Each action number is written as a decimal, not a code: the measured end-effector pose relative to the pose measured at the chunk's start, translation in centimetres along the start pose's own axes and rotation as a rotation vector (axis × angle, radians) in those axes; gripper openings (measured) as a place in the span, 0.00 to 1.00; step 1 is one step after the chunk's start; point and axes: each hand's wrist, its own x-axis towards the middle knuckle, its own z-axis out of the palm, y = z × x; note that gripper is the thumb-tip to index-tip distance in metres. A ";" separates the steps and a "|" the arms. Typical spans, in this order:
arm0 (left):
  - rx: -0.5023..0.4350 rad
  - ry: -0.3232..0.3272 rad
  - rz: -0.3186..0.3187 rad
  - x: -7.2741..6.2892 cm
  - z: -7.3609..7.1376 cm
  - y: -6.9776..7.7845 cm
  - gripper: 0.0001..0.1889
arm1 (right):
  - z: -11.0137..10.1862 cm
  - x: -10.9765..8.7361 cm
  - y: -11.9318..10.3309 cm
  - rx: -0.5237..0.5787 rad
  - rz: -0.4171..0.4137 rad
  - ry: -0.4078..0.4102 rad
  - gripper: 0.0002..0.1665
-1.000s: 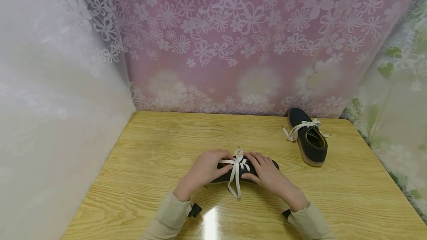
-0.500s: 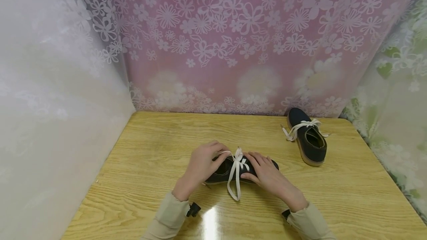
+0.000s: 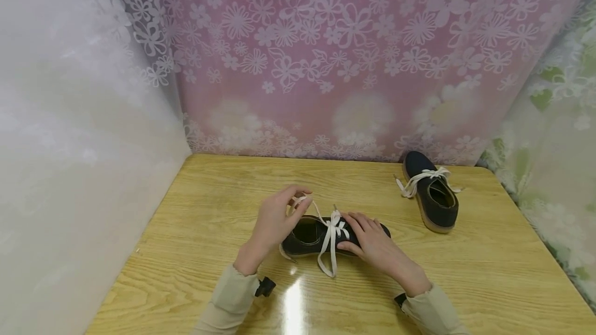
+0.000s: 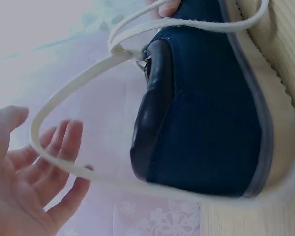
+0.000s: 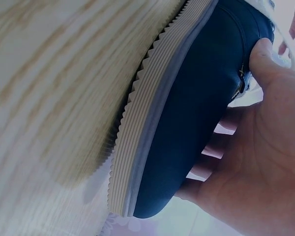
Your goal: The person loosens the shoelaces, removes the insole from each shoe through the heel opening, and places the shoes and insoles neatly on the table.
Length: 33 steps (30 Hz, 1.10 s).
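Observation:
A dark shoe (image 3: pixel 292 247) with white laces lies on the wooden table, toe to the right, a bow-like knot over its front. My left hand (image 3: pixel 272 218) is raised above the heel opening, thumb and fingers apart. In the left wrist view, a white shoelace (image 4: pixel 81 76) loops across its loosely spread fingers (image 4: pixel 71 142) without a visible pinch. My right hand (image 3: pixel 372 242) holds the shoe's front. Its thumb (image 5: pixel 263 54) lies near the lacing and its fingers pass over the far side, their tips hidden. Another lace loop (image 3: pixel 322 257) hangs down the near side.
A second dark shoe (image 3: pixel 442 215) with tied white laces stands at the table's back right. Pink floral curtain (image 3: pixel 298 128) hangs behind the table (image 3: pixel 209 206), with pale sheets along both sides.
My left hand has moved up and left from the knot, drawing a lace away and uncovering the shoe's opening. My right hand has stayed on the shoe's front.

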 end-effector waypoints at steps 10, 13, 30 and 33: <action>0.101 -0.410 0.009 -0.5 1.5 0.1 0.10 | 0.0 0.1 0.2 -0.023 -0.005 0.007 0.43; 0.146 -0.379 0.059 -0.8 2.3 0.1 0.09 | 0.0 0.0 0.1 -0.015 -0.006 0.003 0.43; 0.040 0.150 0.132 -0.2 1.1 0.0 0.02 | -0.1 -0.1 0.0 0.003 -0.013 0.012 0.43; -0.003 0.224 0.119 0.1 0.6 -0.1 0.02 | -0.1 -0.1 0.0 0.001 -0.016 0.017 0.43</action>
